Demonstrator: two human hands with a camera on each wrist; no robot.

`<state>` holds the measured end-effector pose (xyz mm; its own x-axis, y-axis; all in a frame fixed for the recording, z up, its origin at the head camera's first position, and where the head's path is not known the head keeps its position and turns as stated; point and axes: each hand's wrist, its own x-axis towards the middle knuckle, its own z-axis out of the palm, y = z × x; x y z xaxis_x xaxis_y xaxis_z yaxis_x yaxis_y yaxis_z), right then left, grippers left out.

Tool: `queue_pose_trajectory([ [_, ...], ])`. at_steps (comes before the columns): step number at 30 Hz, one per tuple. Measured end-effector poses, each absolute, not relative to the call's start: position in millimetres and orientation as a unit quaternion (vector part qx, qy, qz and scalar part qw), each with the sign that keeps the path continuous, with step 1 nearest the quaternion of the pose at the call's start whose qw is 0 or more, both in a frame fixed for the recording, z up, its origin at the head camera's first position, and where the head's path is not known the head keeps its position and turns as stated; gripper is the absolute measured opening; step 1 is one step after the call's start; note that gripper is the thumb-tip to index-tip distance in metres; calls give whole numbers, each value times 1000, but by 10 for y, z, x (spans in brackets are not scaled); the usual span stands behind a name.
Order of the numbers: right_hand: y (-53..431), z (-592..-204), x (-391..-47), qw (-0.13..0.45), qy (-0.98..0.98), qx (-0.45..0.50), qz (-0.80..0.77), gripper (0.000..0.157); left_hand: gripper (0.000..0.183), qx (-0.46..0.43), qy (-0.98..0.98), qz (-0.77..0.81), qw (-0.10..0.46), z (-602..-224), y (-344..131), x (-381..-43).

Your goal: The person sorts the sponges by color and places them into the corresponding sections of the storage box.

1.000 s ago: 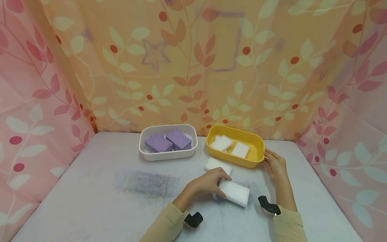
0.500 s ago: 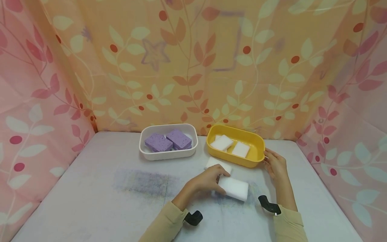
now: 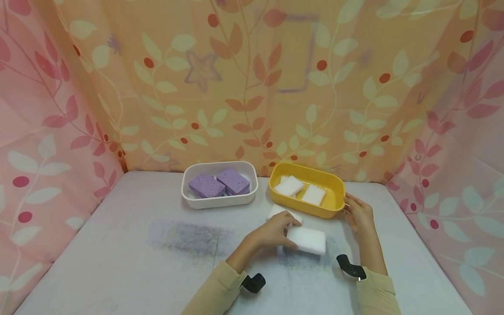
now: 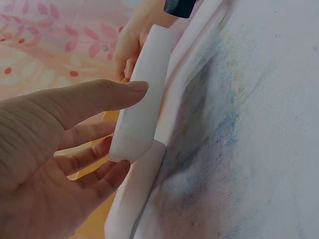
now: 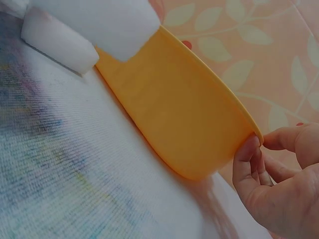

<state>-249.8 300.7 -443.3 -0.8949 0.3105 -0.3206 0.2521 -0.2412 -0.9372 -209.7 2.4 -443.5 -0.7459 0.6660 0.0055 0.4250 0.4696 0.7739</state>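
In the head view my left hand (image 3: pixel 271 232) holds a white sponge block (image 3: pixel 307 240) by its left end. The left wrist view shows the thumb on one broad face of that sponge (image 4: pixel 144 94) and fingers behind it, tilted above the tabletop. A second white sponge (image 3: pixel 275 211) lies on the table just beyond the hand, partly hidden by it. My right hand (image 3: pixel 360 214) pinches the right end of a yellow tray (image 3: pixel 332 211), thumb and fingers at its rim (image 5: pixel 239 107). Inside the tray lie white sponges (image 3: pixel 313 195), some overlapping.
Left of the yellow tray stands a white tray (image 3: pixel 220 202) with several purple sponges (image 3: pixel 206 186). Smudged bluish stains (image 3: pixel 189 236) mark the white table cover. A patterned curtain (image 3: pixel 252 87) rises behind the trays and at both sides.
My left hand has lifted or carried the white sponge slightly away from me, toward the yellow tray, and levelled it a little. The right hand and both trays have stayed put.
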Motion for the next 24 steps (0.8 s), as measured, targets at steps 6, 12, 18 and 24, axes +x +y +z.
queue_pose_trajectory([
  [6, 3016, -4443, -2503, 14, -622, -229, 748, 58, 62, 321, 848, 397, 141, -4389, 22, -2122],
  [12, 3020, -4429, -2491, 10, -618, -226, 753, 58, 59, 299, 848, 415, 139, -4328, 56, -2143],
  [18, 3020, -4436, -2493, 13, -622, -226, 749, 58, 60, 290, 847, 429, 119, -4245, 99, -2172],
  [24, 3018, -4451, -2503, 17, -628, -226, 744, 58, 59, 290, 848, 435, 89, -4169, 145, -2230],
])
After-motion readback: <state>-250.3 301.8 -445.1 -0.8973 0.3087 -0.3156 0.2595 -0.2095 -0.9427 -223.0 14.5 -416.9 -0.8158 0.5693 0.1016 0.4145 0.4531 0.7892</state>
